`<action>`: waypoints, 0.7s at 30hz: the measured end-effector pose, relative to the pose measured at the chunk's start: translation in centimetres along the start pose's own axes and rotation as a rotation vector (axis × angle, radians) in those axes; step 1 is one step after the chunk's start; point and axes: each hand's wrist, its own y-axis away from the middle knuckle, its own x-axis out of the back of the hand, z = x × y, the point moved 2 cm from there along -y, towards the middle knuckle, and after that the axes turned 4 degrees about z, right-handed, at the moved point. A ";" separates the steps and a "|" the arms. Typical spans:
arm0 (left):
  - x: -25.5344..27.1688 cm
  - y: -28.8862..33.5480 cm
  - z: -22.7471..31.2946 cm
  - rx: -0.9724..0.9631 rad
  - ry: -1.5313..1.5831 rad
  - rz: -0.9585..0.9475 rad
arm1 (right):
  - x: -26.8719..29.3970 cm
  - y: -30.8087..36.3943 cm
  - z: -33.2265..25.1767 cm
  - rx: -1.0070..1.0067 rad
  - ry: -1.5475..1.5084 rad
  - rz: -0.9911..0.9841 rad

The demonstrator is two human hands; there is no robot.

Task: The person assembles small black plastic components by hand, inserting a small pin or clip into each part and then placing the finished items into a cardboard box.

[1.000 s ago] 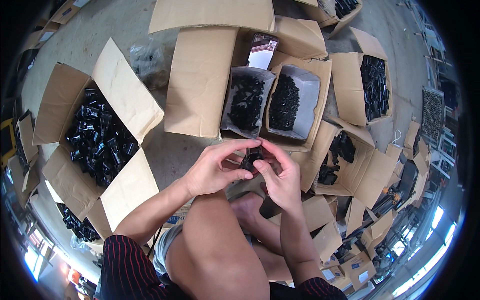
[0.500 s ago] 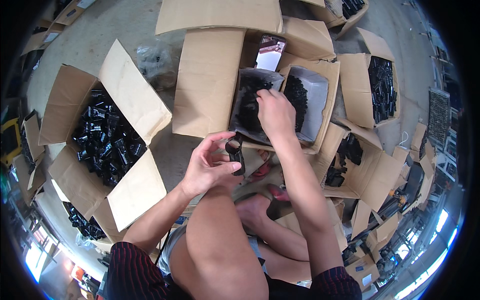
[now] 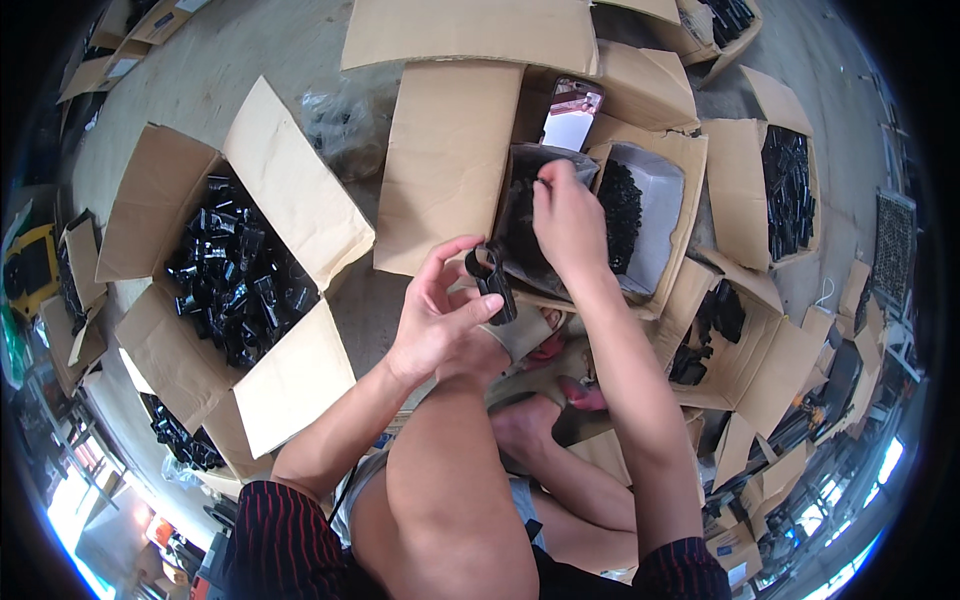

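Observation:
In my left hand (image 3: 432, 318) is a black plastic part with an open ring at its top (image 3: 503, 302), gripped between thumb and fingers and held upright. My right hand (image 3: 574, 222) hangs over the left grey tray (image 3: 518, 268), thumb and fingertips pinched together. A dark bit shows at its fingertips, too small to name. Small black pieces lie in this tray, partly hidden by the hand. Beside it, a second grey tray (image 3: 661, 200) holds a heap of small black pieces (image 3: 621, 205). Both trays sit in an open cardboard box (image 3: 690, 172).
A phone (image 3: 572, 114) leans behind the trays. On the left stands an open carton (image 3: 350, 258) full of glossy black parts (image 3: 235, 275). More cartons with black parts, such as one carton (image 3: 738, 190), line the right side. A clear plastic bag (image 3: 338, 122) lies on the floor.
The whole view has shifted, so everything appears farther right. My right hand has moved slightly toward the tray's far side, its fingertips drawn together. My left hand still holds the black part.

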 end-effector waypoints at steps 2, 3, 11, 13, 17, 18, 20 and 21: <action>-0.3 -0.5 0.4 -0.036 0.025 -0.020 | 3.7 1.9 -1.8 -0.262 -0.429 -0.039; -0.9 -0.5 1.0 -0.054 0.018 -0.024 | 5.3 2.9 -2.7 -0.257 -0.503 -0.056; -1.0 -0.3 0.4 -0.131 -0.069 -0.124 | 7.8 8.7 -3.4 -0.395 -0.890 -0.233; -1.5 -0.3 0.1 -0.149 -0.107 -0.146 | 7.6 9.2 -2.4 -0.404 -1.007 -0.189; -2.3 -0.2 -0.4 -0.096 -0.134 -0.158 | 8.1 9.7 -1.8 -0.386 -1.019 -0.181; -2.3 -0.3 -0.4 -0.119 -0.152 -0.165 | 8.2 9.8 -1.7 -0.389 -1.017 -0.189; -2.3 -0.4 -0.7 -0.164 -0.187 -0.185 | 8.3 10.0 -1.6 -0.393 -1.013 -0.201; -2.5 -0.4 -0.6 -0.169 -0.184 -0.189 | 8.3 10.1 -1.6 -0.403 -1.047 -0.171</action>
